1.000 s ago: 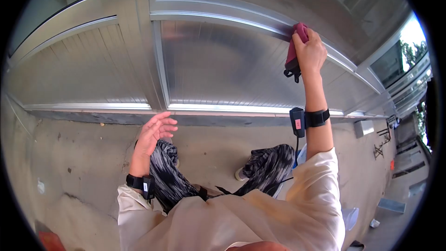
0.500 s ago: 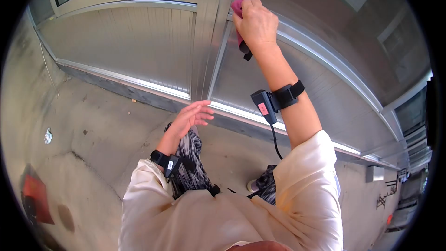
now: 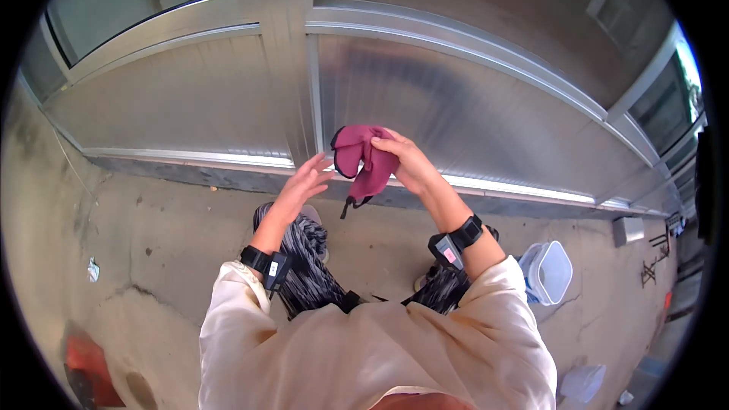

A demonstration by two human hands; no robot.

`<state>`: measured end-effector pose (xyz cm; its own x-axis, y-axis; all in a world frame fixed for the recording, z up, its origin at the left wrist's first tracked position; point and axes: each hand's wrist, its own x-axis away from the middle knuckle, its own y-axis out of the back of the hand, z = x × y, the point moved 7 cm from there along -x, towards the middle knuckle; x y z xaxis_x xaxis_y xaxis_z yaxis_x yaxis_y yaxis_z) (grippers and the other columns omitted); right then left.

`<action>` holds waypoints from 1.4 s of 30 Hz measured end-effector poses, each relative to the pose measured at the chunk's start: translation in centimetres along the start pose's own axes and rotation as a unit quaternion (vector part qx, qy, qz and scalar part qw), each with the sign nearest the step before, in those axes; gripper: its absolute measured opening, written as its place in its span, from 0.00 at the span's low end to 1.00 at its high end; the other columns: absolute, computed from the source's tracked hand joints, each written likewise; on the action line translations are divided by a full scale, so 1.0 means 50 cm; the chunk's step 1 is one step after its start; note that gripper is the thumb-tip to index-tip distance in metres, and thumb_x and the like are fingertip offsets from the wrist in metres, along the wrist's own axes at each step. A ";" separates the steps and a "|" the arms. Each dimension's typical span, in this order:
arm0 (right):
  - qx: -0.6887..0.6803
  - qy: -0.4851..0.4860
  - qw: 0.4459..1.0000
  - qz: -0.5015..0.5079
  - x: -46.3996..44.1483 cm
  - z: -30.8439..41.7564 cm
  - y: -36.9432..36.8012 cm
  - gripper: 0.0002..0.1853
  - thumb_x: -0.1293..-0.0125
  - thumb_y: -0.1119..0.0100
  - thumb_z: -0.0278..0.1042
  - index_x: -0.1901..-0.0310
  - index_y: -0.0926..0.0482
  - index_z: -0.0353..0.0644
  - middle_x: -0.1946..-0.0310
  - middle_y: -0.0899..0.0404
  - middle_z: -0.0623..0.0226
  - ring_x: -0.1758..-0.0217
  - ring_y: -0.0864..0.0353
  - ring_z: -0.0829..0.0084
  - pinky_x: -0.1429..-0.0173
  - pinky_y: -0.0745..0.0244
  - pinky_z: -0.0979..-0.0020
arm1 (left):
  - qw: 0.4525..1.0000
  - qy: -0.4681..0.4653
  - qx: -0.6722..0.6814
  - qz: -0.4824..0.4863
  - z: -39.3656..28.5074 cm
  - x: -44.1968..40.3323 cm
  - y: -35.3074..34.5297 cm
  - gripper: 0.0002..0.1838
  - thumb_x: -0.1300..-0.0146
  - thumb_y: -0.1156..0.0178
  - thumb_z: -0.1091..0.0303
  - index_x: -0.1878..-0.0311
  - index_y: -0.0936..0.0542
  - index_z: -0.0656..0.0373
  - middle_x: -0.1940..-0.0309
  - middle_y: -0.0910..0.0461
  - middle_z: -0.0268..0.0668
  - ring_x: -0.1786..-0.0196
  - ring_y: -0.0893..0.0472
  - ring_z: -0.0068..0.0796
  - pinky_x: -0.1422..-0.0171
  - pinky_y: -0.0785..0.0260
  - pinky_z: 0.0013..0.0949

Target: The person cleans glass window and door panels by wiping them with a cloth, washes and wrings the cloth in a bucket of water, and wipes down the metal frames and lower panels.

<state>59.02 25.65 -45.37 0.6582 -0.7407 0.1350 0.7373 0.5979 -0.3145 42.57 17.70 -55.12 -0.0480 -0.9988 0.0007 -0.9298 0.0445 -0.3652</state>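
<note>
A maroon cloth (image 3: 363, 153) with black edging hangs bunched from my right hand (image 3: 408, 161), whose thumb presses it against the fingers. A short black loop dangles from its lower end. Just left of the cloth is my left hand (image 3: 305, 184), its fingers stretched out and apart, holding nothing. Whether its fingertips touch the cloth's edge I cannot tell. Beyond both hands stands a metal-framed wall with ribbed lower panels (image 3: 425, 99) and window glass (image 3: 471, 0) above.
On the concrete floor (image 3: 190, 235) at the right stands a clear plastic bucket (image 3: 548, 273). A crumpled plastic bag (image 3: 583, 383) lies below it. A grey box (image 3: 628, 231) sits by the wall at far right. A red object (image 3: 91, 364) is at lower left.
My right hand has come down from the window frame with the cloth, to in front of my body near my left hand. The view has shifted right, bringing the bucket into sight.
</note>
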 end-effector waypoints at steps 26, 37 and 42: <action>-0.129 -0.084 0.988 -0.013 0.121 -0.102 0.074 0.14 0.30 0.52 0.36 0.46 0.30 0.41 0.53 0.23 0.67 0.55 0.21 0.76 0.52 0.23 0.71 | 0.927 -0.090 -0.352 -0.096 0.017 -0.047 -0.110 0.37 0.40 0.37 0.59 0.32 0.42 0.57 0.39 0.35 0.46 0.43 0.28 0.35 0.43 0.33 0.35; 0.064 -0.064 0.994 0.063 0.148 -0.003 0.048 0.24 0.30 0.51 0.41 0.38 0.35 0.37 0.47 0.25 0.57 0.46 0.23 0.67 0.47 0.25 0.69 | 0.973 -0.067 0.098 -0.196 -0.103 -0.021 -0.101 0.17 0.36 0.41 0.62 0.48 0.25 0.59 0.54 0.22 0.31 0.53 0.23 0.20 0.46 0.32 0.27; 0.097 -0.012 0.993 -0.071 0.202 0.018 0.204 0.20 0.30 0.53 0.40 0.42 0.32 0.36 0.54 0.21 0.56 0.57 0.18 0.68 0.55 0.23 0.71 | 0.843 -0.393 -0.266 -0.252 -0.549 -0.071 -0.060 0.26 0.36 0.42 0.58 0.38 0.32 0.59 0.55 0.22 0.34 0.54 0.25 0.20 0.48 0.35 0.24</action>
<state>73.35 24.54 -46.38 0.5469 -0.8157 0.1885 0.8370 0.5373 -0.1036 35.50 21.59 -28.47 0.4639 -0.5871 -0.6634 -0.8021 -0.5962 -0.0332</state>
